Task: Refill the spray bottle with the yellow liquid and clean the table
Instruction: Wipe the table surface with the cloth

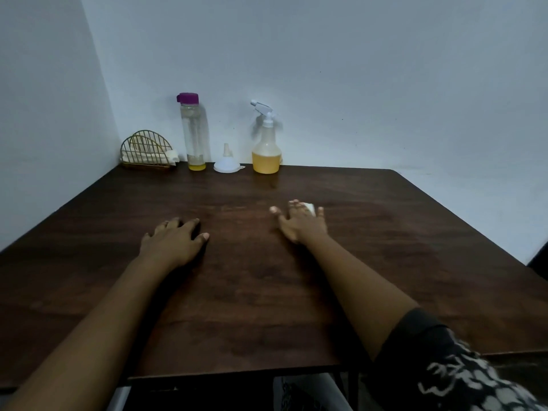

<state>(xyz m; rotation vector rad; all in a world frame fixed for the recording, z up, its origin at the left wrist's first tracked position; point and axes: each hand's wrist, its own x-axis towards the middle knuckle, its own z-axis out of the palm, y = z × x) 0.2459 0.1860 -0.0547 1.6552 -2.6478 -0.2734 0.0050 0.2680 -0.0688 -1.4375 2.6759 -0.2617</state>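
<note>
The spray bottle (266,146) stands at the back of the dark wooden table (385,232), its white trigger head on and yellow liquid filling its lower part. Left of it a white funnel (226,164) rests upside down. A tall clear bottle (193,133) with a purple cap holds a little yellow liquid at its bottom. My right hand (302,222) lies palm down at mid-table, pressing a small white cloth (310,207) that peeks out past the fingers. My left hand (175,240) rests flat on the table, holding nothing.
A gold wire napkin holder (146,151) with white napkins stands in the back left corner against the wall. The table's right edge runs diagonally from the back to the near right. A patterned sleeve (462,378) covers my right upper arm.
</note>
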